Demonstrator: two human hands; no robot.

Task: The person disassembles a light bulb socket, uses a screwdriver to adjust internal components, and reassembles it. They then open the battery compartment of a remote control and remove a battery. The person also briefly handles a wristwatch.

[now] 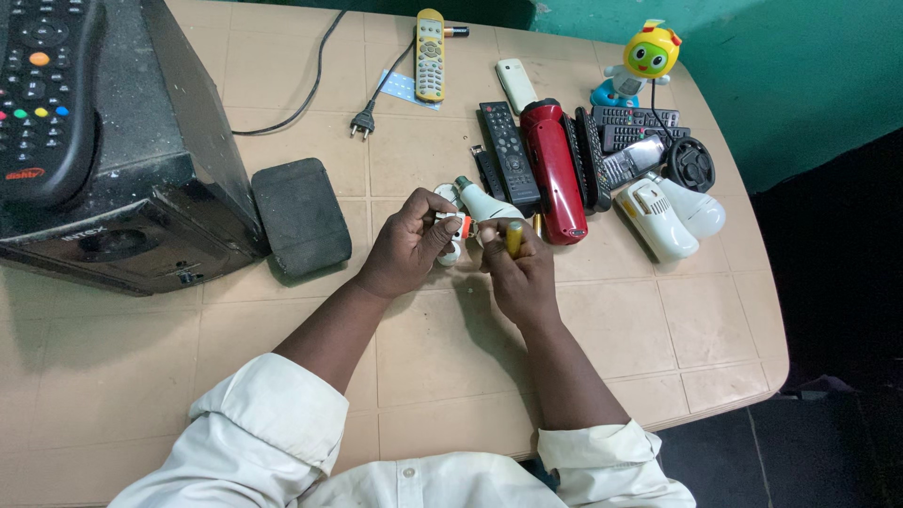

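Centrally, left hand [411,243] closing around small white fitting with red-orange part [455,229], steadying it at base of white bulb [486,204]. Right hand [519,273] gripping yellow-handled tool [514,237] upright, tip hidden, probably working on that fitting. Bulb lying on beige bench [621,325], just beyond both hands at mid-bench. Red torch [554,169] and black remotes [509,150] lying just right of bulb. Black speaker box [141,202] sitting far left; blue-white blister card [399,88] lying far, beside yellow remote [430,55].

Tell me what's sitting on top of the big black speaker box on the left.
A black remote control with coloured buttons lies on the black speaker box; its upper end is cut off by the picture's edge.
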